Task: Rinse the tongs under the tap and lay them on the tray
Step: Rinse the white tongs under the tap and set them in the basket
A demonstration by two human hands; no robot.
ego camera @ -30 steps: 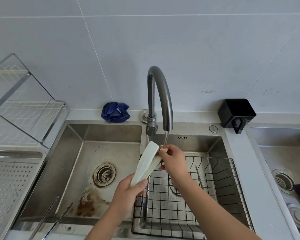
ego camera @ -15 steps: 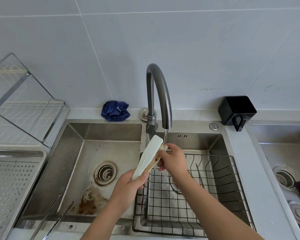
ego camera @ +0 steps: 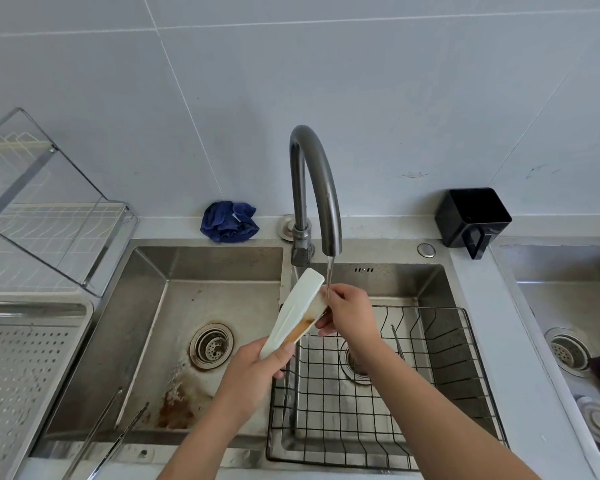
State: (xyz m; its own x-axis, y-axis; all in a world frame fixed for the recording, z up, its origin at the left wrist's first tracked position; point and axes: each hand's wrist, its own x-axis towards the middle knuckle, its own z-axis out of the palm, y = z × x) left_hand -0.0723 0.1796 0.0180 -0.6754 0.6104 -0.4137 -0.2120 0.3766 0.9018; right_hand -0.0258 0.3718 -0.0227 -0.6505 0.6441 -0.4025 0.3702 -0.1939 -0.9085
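Note:
White plastic tongs [ego camera: 293,311] with brown residue on the inner arm are held tilted under the grey curved tap [ego camera: 314,188], where a thin stream of water runs. My left hand [ego camera: 257,372] grips their lower hinge end. My right hand [ego camera: 349,311] pinches the upper tip, right where the stream lands. The perforated steel tray [ego camera: 21,368] lies at the left edge of the counter, beside the left basin.
Left basin [ego camera: 174,306] has a rusty stain and a drain; metal tongs [ego camera: 108,434] lean on its front rim. A black wire basket [ego camera: 395,393] fills the right basin. Blue cloth [ego camera: 229,221], black holder [ego camera: 471,218], clear dish rack [ego camera: 42,202], second sink at right.
The tongs have risen slightly toward the spout and tilted more upright. My right hand's fingers have shifted along the upper tip under the stream.

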